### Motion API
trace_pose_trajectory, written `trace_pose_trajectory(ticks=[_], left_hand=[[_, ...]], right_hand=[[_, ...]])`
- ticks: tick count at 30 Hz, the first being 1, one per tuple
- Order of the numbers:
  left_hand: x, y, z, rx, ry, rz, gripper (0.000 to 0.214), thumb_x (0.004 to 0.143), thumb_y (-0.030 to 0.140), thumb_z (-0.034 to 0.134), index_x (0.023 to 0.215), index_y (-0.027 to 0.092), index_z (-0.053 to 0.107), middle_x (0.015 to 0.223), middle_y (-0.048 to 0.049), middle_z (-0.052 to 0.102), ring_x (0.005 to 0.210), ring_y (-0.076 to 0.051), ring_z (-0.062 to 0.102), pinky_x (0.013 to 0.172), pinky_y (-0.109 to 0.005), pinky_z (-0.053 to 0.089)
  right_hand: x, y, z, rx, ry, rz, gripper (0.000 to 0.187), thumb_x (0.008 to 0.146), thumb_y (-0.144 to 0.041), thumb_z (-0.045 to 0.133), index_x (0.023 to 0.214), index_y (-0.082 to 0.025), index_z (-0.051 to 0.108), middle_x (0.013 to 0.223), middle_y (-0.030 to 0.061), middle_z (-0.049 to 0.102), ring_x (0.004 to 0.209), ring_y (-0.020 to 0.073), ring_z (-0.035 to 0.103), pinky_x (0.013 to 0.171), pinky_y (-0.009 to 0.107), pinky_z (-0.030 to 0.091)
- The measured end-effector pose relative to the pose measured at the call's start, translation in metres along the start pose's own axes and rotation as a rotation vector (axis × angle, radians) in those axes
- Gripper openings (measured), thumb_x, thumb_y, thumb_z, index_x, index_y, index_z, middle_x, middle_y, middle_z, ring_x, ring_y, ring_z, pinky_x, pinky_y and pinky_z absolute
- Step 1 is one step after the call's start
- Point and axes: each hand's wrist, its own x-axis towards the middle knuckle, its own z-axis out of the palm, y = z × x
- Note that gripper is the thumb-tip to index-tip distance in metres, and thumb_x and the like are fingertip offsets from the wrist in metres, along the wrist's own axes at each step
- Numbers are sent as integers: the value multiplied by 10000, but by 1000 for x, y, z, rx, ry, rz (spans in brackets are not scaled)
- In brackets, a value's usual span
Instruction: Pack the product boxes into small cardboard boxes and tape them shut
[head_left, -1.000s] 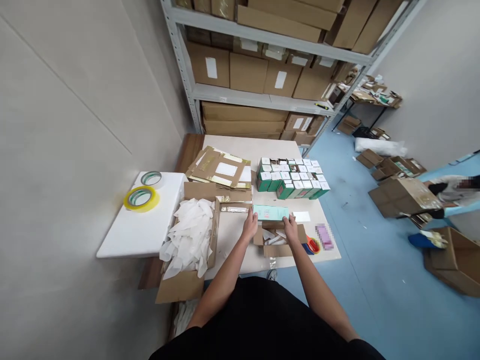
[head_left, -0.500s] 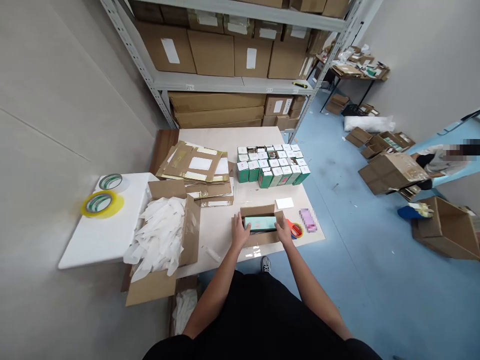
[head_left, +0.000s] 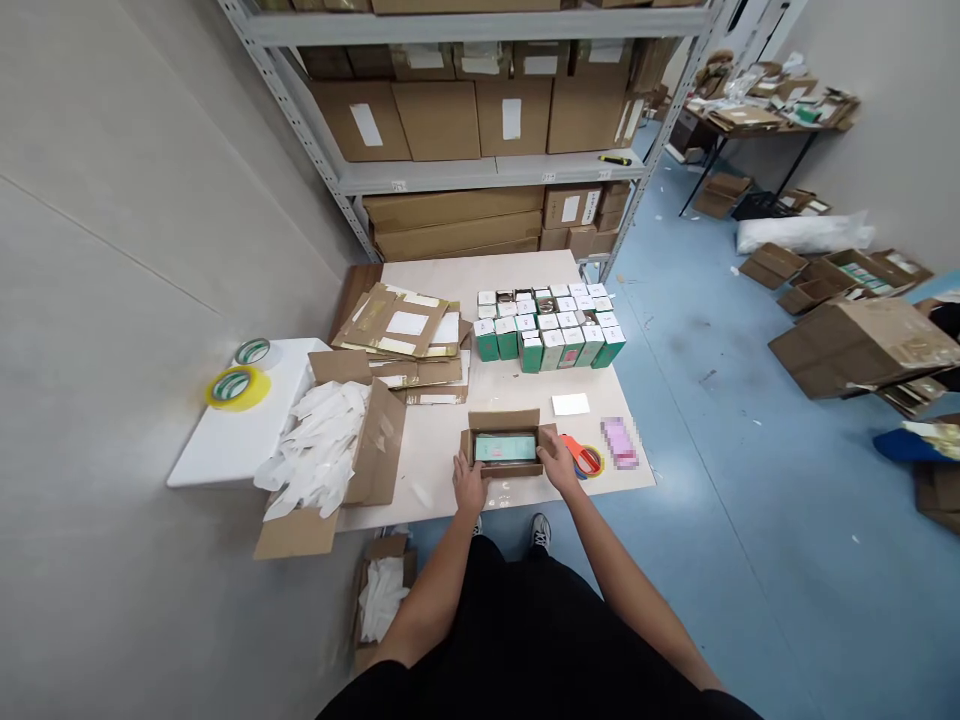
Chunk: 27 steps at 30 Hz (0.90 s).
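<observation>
A small open cardboard box (head_left: 504, 424) sits near the table's front edge, with a pale green carton (head_left: 504, 448) lying flat inside it. My left hand (head_left: 469, 485) rests against the box's left side, fingers curled on its wall. Against the right side flap lies my right hand (head_left: 557, 461), fingers bent over it. Several green-and-white cartons (head_left: 547, 328) stand in rows further back on the table (head_left: 450, 452).
A red tape dispenser (head_left: 587, 458) and a white card (head_left: 571, 404) lie right of the box. An open box of white bags (head_left: 326, 450) is at left, flattened cardboard (head_left: 405, 330) behind it. Tape rolls (head_left: 238, 386) sit on a white side board. Shelves of boxes stand behind; loose boxes litter the floor.
The pale green carton was held above the table in both hands, then lowered into the small box. My hands have moved from the carton's ends to the box's sides.
</observation>
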Motion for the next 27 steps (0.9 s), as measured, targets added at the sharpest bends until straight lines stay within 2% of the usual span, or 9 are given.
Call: trace_pose_trajectory(ticks=[3, 7, 10, 14, 19, 23, 27], left_hand=[[-8, 5, 4, -25, 57, 2, 105, 920, 274, 629, 978, 199, 674, 1721, -117, 255, 1607, -410, 83, 1211, -586, 336], [-36, 9, 5, -168, 80, -10, 131, 919, 260, 609, 1001, 215, 701, 1687, -90, 337, 1582, -361, 239, 1209, -531, 385], [-69, 0, 2, -249, 99, -42, 109, 903, 251, 638, 980, 224, 711, 1707, -70, 299, 1519, -351, 383, 1170, -498, 442], [-116, -26, -7, -304, 144, -76, 64, 891, 249, 675, 933, 223, 717, 1727, -40, 254, 1446, -344, 492, 1125, -446, 478], [-168, -69, -29, -289, 235, -111, 60, 911, 252, 665, 926, 219, 712, 1724, -65, 261, 1313, -319, 615, 1049, -428, 522], [-205, -103, -42, -270, 239, -154, 61, 920, 251, 660, 886, 209, 687, 1722, -94, 260, 1189, -312, 683, 963, -426, 554], [-237, -135, -41, -303, 245, -213, 107, 942, 259, 619, 881, 200, 683, 1710, -116, 287, 1170, -333, 687, 951, -431, 543]], right_hand=[[-5, 1, -5, -8, -50, -15, 517, 842, -407, 612, 1329, -248, 687, 1480, 94, 607, 1396, 315, 531, 1132, 484, 469], [-9, -6, 2, 12, -154, -41, 508, 871, -418, 590, 1342, -248, 671, 1542, 114, 542, 1412, 321, 513, 1037, 466, 535], [-9, -19, 20, 16, -256, -89, 510, 880, -412, 587, 1354, -238, 660, 1564, 129, 514, 1429, 318, 495, 1066, 477, 517], [-14, -44, 58, 1, -394, -152, 507, 894, -407, 586, 1367, -239, 655, 1576, 128, 501, 1444, 313, 479, 1092, 474, 497], [-38, -71, 119, -23, -530, -270, 481, 911, -409, 585, 1365, -269, 659, 1588, 103, 489, 1481, 303, 431, 1104, 482, 482], [-60, -75, 170, -65, -540, -305, 460, 896, -382, 572, 1326, -254, 672, 1529, 106, 550, 1448, 292, 470, 1111, 497, 475], [-73, -67, 215, -157, -564, -303, 493, 874, -391, 572, 1337, -245, 654, 1544, 111, 532, 1373, 299, 545, 1036, 472, 537]])
